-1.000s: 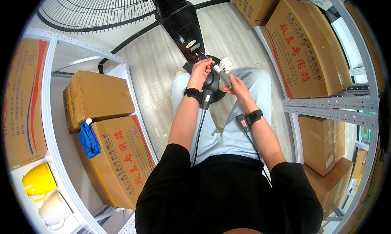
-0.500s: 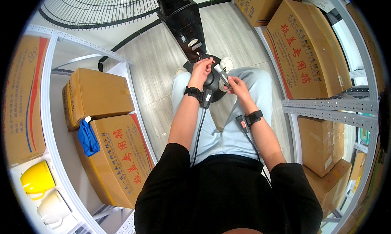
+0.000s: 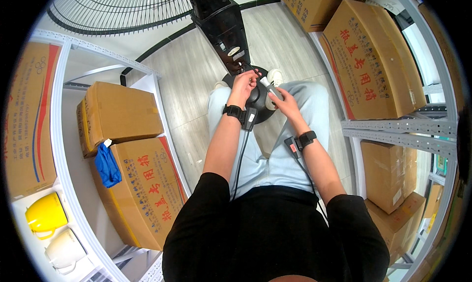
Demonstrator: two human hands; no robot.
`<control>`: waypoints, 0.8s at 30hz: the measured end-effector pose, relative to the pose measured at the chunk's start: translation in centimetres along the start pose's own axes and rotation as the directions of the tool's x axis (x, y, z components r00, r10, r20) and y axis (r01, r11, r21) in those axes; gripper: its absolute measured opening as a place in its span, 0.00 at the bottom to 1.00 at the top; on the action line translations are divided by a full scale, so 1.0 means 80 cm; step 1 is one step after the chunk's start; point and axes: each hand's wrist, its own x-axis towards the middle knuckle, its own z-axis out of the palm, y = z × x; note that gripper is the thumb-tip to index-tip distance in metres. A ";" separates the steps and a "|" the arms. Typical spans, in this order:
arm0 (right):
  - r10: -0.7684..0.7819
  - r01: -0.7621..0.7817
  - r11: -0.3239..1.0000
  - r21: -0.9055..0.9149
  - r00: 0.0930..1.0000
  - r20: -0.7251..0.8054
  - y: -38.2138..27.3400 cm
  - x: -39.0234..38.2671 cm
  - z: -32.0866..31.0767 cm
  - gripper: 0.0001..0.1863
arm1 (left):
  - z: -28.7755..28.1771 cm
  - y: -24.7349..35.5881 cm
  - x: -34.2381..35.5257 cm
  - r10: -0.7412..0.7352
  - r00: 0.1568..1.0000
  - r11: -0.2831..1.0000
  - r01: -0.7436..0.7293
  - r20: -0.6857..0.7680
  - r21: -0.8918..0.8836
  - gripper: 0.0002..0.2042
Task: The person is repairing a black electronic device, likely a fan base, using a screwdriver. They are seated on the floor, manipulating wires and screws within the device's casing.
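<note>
Close to the lower end of a black fan post [image 3: 223, 34], my left hand [image 3: 243, 85] is closed in a pinch. A thin dark line, maybe a cord, runs by its fingertips; what they hold is too small to name. My right hand [image 3: 287, 105] grips a grey stick-shaped tool with a white end [image 3: 270, 87]. That white end points up and left toward the left fingertips, a small gap apart. Beneath both hands lies the round black fan base [image 3: 264, 114], between my shoes. Each wrist wears a black strap with a cabled black module.
A wire fan guard [image 3: 123, 12] spans the upper left. Metal shelving with cardboard boxes [image 3: 371, 61] stands on the right. On the left shelves are more boxes [image 3: 123, 110], a blue cloth bundle [image 3: 107, 165], a yellow mug [image 3: 46, 215] and a white mug [image 3: 65, 251].
My right hand and the grey tool have shifted slightly, with the fingers now further along the tool. The left hand stays nearly in place by the post.
</note>
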 end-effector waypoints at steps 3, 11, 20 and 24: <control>-0.065 0.065 0.997 -0.032 0.998 -0.009 0.012 0.009 0.004 0.30 | -0.002 0.001 0.001 -0.008 1.000 1.000 0.008 0.018 -0.015 0.10; -0.023 0.024 0.999 0.045 0.999 -0.027 -0.007 -0.020 -0.004 0.24 | -0.018 0.007 -0.020 0.019 1.000 0.989 -0.023 -0.024 -0.147 0.14; -0.043 0.029 0.985 0.170 0.996 0.078 -0.031 -0.062 0.001 0.22 | -0.022 0.011 -0.056 0.146 0.989 0.978 -0.138 0.036 -0.158 0.09; -0.067 0.048 0.981 0.189 0.994 0.091 -0.030 -0.067 0.002 0.21 | -0.023 0.014 -0.064 0.163 0.987 0.980 -0.163 -0.010 -0.118 0.08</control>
